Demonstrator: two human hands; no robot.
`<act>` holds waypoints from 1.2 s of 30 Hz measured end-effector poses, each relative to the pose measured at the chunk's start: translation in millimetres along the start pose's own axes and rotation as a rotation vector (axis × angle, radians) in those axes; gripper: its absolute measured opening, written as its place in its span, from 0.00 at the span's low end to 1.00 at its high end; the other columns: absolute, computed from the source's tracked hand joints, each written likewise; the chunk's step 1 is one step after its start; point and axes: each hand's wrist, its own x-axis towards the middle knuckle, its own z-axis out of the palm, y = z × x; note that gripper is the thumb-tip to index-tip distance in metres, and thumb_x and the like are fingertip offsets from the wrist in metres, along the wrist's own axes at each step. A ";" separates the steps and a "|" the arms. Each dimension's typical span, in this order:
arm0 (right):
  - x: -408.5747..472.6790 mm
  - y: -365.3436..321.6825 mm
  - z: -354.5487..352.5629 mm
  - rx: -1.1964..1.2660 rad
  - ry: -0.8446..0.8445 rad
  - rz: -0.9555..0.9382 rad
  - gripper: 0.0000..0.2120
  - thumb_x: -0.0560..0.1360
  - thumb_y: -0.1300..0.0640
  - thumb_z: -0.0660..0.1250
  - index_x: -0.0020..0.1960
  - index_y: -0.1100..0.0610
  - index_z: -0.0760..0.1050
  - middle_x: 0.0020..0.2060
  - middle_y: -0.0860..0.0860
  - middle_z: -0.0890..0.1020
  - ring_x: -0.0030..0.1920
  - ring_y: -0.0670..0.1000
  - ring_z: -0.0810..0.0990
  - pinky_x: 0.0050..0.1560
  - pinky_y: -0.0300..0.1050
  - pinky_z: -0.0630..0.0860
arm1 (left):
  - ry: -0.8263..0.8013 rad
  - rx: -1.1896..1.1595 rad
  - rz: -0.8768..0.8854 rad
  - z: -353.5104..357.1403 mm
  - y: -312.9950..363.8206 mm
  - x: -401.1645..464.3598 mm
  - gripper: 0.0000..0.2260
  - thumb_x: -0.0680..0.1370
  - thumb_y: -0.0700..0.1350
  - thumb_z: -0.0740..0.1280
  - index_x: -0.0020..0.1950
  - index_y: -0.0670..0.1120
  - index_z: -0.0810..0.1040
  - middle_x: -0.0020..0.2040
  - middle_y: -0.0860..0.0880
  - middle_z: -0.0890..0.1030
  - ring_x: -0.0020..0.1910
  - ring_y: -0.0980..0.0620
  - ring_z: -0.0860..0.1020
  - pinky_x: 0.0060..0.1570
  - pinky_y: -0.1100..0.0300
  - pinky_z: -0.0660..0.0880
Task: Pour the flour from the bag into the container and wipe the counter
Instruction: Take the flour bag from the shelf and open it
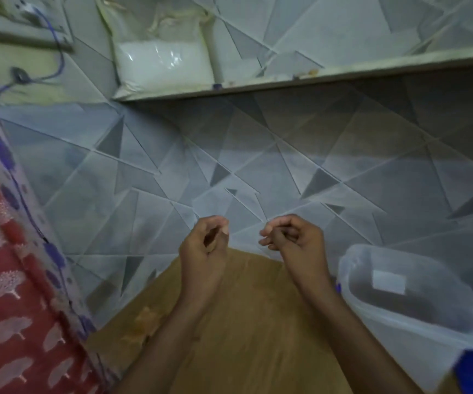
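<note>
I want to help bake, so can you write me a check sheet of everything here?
Surface: brown counter, a pale smear at its left.
Job's things: flour bag on the shelf, upright; clear container on the counter, right, looks empty.
Clutter: small bits on the shelf edge.
Hands: left hand and right hand loosely curled, holding nothing.
Cables: blue cable from a wall socket.
Surroundings: grey tiled wall; red cloth at left.

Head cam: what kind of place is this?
Probably a home kitchen or pantry corner. Geometric grey wall tiles, a shelf holding a bag of white powder, likely the flour, and a clear plastic container on a wooden counter. A wall socket sits top left.
</note>
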 end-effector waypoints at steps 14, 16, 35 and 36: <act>174.0 -40.9 136.2 0.012 -0.115 -0.307 0.04 0.74 0.67 0.70 0.42 0.61 0.81 0.35 0.54 0.85 0.36 0.52 0.86 0.43 0.53 0.84 | 0.196 0.100 0.226 -58.8 -4.3 221.0 0.04 0.79 0.43 0.70 0.53 0.47 0.82 0.46 0.53 0.84 0.47 0.57 0.83 0.50 0.60 0.80; 202.0 -49.2 150.7 0.013 -0.133 -0.372 0.03 0.75 0.67 0.70 0.43 0.61 0.80 0.35 0.54 0.85 0.37 0.52 0.86 0.43 0.54 0.84 | 0.225 0.100 0.244 -63.7 -1.1 255.5 0.05 0.79 0.44 0.71 0.54 0.47 0.82 0.46 0.53 0.84 0.47 0.57 0.83 0.50 0.61 0.80; 501.7 -133.1 292.8 -0.379 0.073 -0.391 0.12 0.68 0.60 0.76 0.43 0.68 0.78 0.40 0.66 0.85 0.32 0.53 0.86 0.39 0.56 0.85 | 0.321 0.413 0.135 -93.4 16.6 641.9 0.34 0.77 0.53 0.69 0.75 0.37 0.60 0.72 0.36 0.68 0.70 0.35 0.70 0.68 0.43 0.71; 517.3 -132.8 294.0 -0.388 0.084 -0.332 0.13 0.68 0.60 0.76 0.43 0.67 0.77 0.43 0.66 0.84 0.35 0.56 0.87 0.39 0.54 0.85 | 0.296 0.390 0.101 -93.5 15.6 657.7 0.36 0.76 0.53 0.70 0.75 0.36 0.59 0.72 0.35 0.69 0.69 0.35 0.71 0.67 0.44 0.72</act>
